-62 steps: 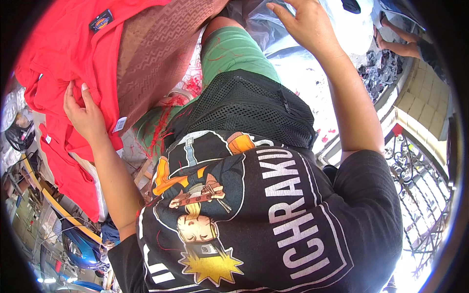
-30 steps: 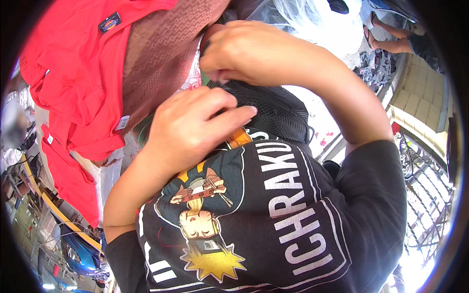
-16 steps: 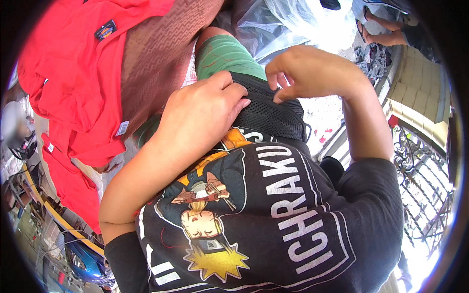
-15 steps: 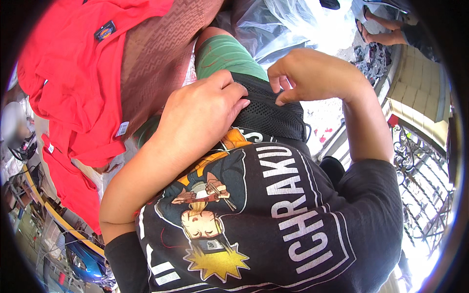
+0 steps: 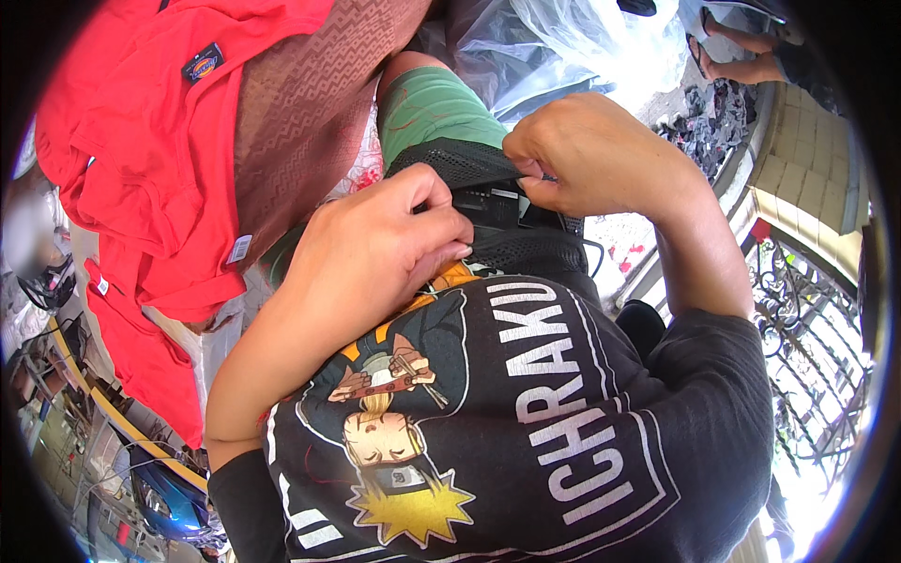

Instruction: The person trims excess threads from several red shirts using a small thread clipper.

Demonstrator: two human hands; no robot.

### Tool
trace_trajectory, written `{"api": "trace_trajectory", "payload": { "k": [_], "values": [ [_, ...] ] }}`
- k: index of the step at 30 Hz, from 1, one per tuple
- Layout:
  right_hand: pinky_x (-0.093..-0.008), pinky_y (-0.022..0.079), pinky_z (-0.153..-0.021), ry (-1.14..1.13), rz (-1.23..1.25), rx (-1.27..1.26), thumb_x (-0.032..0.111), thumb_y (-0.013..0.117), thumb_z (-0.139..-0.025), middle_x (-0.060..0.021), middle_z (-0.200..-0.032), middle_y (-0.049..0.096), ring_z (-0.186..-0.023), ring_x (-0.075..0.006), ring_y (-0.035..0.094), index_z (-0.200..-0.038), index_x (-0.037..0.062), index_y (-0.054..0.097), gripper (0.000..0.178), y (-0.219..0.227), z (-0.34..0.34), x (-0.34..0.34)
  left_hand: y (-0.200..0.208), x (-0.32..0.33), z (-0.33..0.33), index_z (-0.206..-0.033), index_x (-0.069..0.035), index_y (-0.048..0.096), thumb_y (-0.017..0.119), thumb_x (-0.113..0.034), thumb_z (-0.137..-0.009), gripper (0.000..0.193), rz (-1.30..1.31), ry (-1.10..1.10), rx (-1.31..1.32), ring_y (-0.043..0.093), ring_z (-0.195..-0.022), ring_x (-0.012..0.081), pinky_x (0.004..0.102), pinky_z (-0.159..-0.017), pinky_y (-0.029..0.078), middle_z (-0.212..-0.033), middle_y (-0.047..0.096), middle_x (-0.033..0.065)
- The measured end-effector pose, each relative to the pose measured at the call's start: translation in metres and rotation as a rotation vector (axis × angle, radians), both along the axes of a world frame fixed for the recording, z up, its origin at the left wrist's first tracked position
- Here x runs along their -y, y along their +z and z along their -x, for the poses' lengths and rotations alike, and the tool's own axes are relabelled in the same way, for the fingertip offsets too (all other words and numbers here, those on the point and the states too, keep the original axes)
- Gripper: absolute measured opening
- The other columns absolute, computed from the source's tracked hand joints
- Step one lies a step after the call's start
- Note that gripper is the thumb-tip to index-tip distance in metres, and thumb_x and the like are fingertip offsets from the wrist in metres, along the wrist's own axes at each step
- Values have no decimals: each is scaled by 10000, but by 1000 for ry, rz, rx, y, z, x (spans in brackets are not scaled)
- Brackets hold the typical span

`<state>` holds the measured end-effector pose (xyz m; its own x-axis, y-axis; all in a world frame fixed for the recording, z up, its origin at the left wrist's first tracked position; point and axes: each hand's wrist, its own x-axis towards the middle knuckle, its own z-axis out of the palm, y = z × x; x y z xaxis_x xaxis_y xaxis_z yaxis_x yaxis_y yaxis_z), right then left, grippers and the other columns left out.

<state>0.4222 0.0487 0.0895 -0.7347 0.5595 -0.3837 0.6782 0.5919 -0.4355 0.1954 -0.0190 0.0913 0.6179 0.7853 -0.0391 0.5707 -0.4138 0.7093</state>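
At upper centre, the right hand (image 5: 591, 150) pinches an edge of the black mesh bag (image 5: 530, 250). The left hand (image 5: 389, 230) curls beside its opening, grip unclear. Red garments (image 5: 141, 159) lie upper left.

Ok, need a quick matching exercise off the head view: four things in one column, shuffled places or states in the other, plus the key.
Things
1. black mesh bag
2. red garments
3. clear plastic sheeting
4. green shorts

Places and states
A. at the top of the picture, beyond the right hand
B. worn on the leg, above a bare knee
C. at the picture's left, next to brown patterned cloth
D. on the lap, parted open, its edge at the right hand's fingers

Pairs: 1-D, 2-C, 3-A, 4-B
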Motion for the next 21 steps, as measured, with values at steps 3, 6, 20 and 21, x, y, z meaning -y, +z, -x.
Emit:
{"api": "trace_trajectory", "payload": {
  "k": [3,6,20,21],
  "values": [
    [-434,451,-590,-24,-54,-58,129,652,-667,-126,-634,596,-662,-344,604,-652,31,565,132,-2,-2,3,4,1,2,-839,-105,688,764,-104,-703,156,18,-36,-7,593,-654,179,301,-575,486,-804,541,23],
    [-434,452,-593,-20,-65,-63,126,652,-667,-122,-634,595,-663,-343,603,-647,31,560,134,-1,-3,2,6,1,3,-840,-104,689,766,-106,-700,160,28,-45,-5,591,-651,175,301,-573,485,-797,539,21],
    [-420,475,-648,19,42,-125,165,672,-772,-106,-720,629,-722,-324,622,-796,52,641,120,-2,3,-15,0,-4,20,-995,-61,669,742,-62,-749,256,1,245,53,563,-639,126,265,-580,464,-925,618,41],
    [-419,480,-665,21,39,-152,159,667,-790,-106,-758,640,-742,-322,626,-837,55,656,115,-2,6,-19,3,-4,25,-1002,-40,661,727,-62,-773,239,25,273,27,550,-648,121,253,-591,456,-941,622,45]
  ]
}}
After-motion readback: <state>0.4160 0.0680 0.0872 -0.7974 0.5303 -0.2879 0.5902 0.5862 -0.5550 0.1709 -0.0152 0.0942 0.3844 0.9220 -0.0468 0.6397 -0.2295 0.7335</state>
